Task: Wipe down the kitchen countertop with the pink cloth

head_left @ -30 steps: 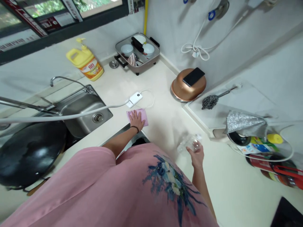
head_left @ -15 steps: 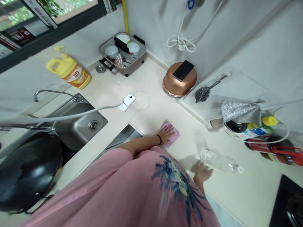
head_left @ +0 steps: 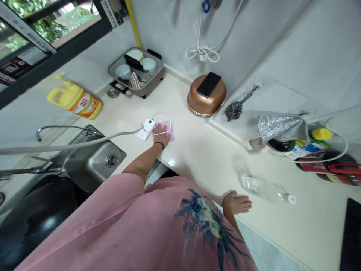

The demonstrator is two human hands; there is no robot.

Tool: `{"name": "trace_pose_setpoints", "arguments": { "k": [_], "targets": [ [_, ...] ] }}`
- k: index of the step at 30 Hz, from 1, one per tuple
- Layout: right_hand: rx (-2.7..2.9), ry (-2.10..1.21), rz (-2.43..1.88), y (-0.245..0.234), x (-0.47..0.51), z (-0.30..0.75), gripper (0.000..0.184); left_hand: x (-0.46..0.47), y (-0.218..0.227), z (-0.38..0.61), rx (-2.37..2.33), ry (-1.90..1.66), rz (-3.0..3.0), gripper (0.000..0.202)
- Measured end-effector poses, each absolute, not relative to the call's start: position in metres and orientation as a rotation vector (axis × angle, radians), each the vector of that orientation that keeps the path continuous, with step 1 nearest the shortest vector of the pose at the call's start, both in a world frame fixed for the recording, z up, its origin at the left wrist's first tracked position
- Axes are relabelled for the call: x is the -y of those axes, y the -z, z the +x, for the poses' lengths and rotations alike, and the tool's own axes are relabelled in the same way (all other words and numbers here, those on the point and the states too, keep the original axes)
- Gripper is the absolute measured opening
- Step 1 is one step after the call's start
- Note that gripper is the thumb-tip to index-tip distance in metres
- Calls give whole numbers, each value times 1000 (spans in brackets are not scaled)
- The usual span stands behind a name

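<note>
My left hand [head_left: 161, 134] lies flat with fingers spread on a pink cloth [head_left: 170, 136], pressing it against the white countertop [head_left: 194, 150]. Beside those fingers sits a white plug or adapter block [head_left: 146, 129], and its thin white cord loops over the cloth and the hand. My right hand [head_left: 238, 202] rests at the counter's front edge, palm down, its fingers stretched out and holding nothing. Just beyond it a clear plastic bottle [head_left: 263, 189] with a white cap lies on its side.
Behind stand a copper-coloured pot [head_left: 207, 101] with a phone [head_left: 209, 84] on it and an electric pan [head_left: 149, 79] holding bowls. A yellow detergent jug [head_left: 76, 99] stands near the sink [head_left: 93, 165]. A thick white cable [head_left: 84, 143] crosses above the sink. A wok [head_left: 31, 226] is at lower left.
My left hand and the pink cloth have slid left and away from me across the counter to the white block. My right hand stays near the bottle, now flatter at the edge.
</note>
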State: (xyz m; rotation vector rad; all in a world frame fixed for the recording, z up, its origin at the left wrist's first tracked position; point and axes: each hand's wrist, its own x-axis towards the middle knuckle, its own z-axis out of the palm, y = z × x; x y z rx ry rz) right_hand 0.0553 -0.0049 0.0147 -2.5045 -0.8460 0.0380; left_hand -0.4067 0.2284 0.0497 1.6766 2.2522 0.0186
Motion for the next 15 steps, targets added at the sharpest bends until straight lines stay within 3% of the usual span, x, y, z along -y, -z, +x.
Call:
{"name": "trace_pose_setpoints", "arguments": {
  "k": [4,7,15],
  "targets": [
    [800,-27,-2482,-7,4,55,86,-242,-52,-365,-2157,-26,1814,62],
    [804,3,-2490,-4,3,55,85,-249,-45,-299,-2008,-34,1950,66],
    [792,35,-2508,3,5,59,82,-195,-6,-151,-1110,-68,2572,77]
  ]
}}
